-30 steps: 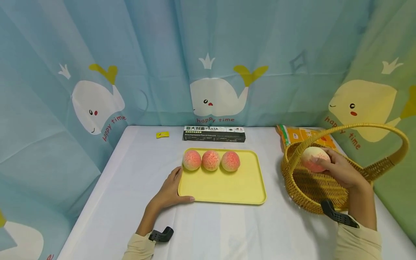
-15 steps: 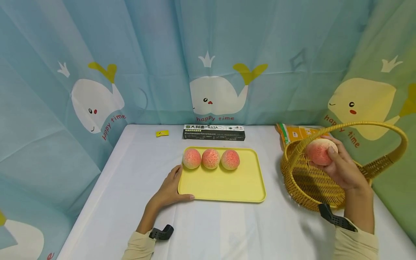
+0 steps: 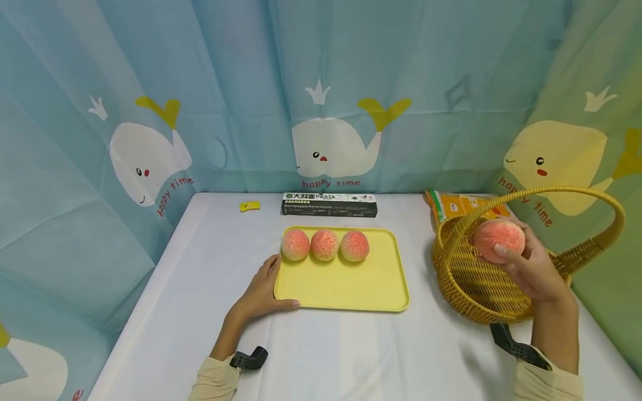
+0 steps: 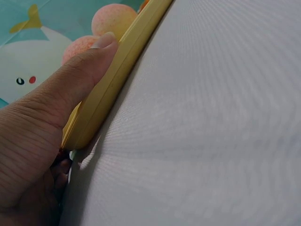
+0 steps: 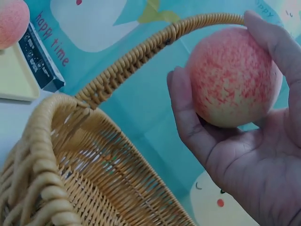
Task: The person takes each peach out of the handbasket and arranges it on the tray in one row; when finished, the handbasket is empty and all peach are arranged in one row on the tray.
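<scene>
Your right hand [image 3: 534,267] grips a pink-speckled round peach [image 3: 499,239] above the woven yellow wicker basket [image 3: 476,289]; your left hand [image 3: 261,292] apparently pinches the flat yellow plastic tray's [image 3: 346,289] corner.

Right hand [image 3: 531,267] raised, fingers [image 5: 186,113] curled

Three peaches [image 3: 325,245] sit in a row along the tray's [image 3: 346,289] far edge; the pasta box [image 3: 329,205] lies behind it, the basket [image 3: 481,289] to its right.
</scene>
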The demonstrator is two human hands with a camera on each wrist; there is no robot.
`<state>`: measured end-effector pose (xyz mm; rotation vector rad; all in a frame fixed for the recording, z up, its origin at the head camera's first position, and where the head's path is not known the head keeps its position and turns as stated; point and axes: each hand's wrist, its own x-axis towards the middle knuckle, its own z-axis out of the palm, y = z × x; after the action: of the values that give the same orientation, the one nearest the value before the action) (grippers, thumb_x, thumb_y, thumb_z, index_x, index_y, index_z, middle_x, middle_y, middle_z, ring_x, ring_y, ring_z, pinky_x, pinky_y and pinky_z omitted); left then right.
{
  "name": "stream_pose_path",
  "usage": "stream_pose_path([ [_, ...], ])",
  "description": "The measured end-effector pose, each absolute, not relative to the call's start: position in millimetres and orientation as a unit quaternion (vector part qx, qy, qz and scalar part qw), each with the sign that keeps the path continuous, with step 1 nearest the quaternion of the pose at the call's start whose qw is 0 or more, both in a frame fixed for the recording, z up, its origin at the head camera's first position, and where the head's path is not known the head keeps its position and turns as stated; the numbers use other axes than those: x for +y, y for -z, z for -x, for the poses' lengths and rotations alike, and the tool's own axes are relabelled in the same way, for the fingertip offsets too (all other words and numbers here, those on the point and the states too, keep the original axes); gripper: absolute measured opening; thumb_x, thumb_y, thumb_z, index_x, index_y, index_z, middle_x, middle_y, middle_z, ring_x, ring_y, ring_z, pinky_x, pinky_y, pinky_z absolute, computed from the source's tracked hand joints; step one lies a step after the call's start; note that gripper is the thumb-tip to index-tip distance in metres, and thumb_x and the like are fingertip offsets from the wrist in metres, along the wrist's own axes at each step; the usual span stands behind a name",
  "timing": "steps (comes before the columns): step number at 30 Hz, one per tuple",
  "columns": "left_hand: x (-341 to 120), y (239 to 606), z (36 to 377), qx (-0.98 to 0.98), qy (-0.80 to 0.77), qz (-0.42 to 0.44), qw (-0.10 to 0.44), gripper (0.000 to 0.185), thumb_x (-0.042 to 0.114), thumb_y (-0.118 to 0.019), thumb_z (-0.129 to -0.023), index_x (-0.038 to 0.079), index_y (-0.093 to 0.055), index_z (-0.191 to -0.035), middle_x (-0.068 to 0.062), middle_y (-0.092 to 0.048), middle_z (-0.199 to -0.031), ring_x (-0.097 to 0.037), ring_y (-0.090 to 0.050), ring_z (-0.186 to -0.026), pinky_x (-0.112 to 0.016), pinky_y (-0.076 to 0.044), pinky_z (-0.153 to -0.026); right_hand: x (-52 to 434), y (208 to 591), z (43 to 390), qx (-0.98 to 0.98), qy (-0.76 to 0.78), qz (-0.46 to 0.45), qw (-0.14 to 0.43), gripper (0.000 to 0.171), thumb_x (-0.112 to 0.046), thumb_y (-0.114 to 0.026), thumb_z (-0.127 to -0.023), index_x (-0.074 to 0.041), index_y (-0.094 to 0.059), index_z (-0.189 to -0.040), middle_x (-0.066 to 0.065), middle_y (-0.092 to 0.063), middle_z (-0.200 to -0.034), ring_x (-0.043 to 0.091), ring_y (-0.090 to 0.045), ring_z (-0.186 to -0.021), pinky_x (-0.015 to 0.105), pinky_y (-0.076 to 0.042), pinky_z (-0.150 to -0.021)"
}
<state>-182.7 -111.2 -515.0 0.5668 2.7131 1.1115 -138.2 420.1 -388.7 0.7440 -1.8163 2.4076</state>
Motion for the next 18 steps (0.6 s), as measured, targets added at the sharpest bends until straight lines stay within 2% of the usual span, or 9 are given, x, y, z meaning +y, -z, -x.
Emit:
stream_pose_path([
  [4, -111.1, 515.4, 180.7, 0.905, -0.372, -0.188, 0.081, 0.127, 0.061, -0.081, -0.067, 0.016, -0.007, -0.159, -0.012, -0.016, -0.161, -0.035, -0.022, -0.147, -0.059, -0.027, -0.114, 414.5, 386.3, 130.7, -0.635, -0.733, -0.245, 0.013, 0.054, 0.016, -0.034, -0.095, -0.004, -0.029, -0.144, 0.006, -0.056, -0.126, 0.016, -0.067, -0.105, 0.031, -0.058, -0.081],
  [8, -110.2, 514.6, 179.6, 0.905, -0.372, -0.191, 0.081, 0.126, 0.061, -0.081, -0.067, 0.016, -0.007, -0.159, -0.012, -0.016, -0.161, -0.036, -0.023, -0.147, -0.059, -0.027, -0.113, 408.1, 383.1, 126.0, -0.657, -0.702, -0.275, 0.002, 0.055, 0.019, -0.037, -0.092, 0.004, -0.026, -0.144, 0.011, -0.056, -0.127, 0.018, -0.066, -0.105, 0.030, -0.057, -0.082],
  [14, -111.0, 513.7, 180.7, 0.905, -0.370, -0.191, 0.081, 0.127, 0.061, -0.081, -0.067, 0.015, -0.006, -0.159, -0.012, -0.015, -0.162, -0.035, -0.022, -0.147, -0.059, -0.027, -0.113, 399.2, 377.2, 116.9, -0.688, -0.669, -0.280, 0.000, 0.060, 0.025, -0.037, -0.088, 0.009, -0.024, -0.144, 0.012, -0.056, -0.126, 0.021, -0.069, -0.097, 0.034, -0.059, -0.076],
  [18, -111.5, 514.0, 182.4, 0.905, -0.371, -0.192, 0.074, 0.126, 0.061, -0.081, -0.067, 0.015, -0.008, -0.159, -0.012, -0.015, -0.161, -0.035, -0.023, -0.147, -0.059, -0.028, -0.113, 397.1, 377.8, 117.4, -0.653, -0.681, -0.332, -0.008, 0.063, 0.028, -0.033, -0.086, 0.015, -0.015, -0.145, 0.018, -0.052, -0.131, 0.027, -0.067, -0.103, 0.038, -0.059, -0.075],
])
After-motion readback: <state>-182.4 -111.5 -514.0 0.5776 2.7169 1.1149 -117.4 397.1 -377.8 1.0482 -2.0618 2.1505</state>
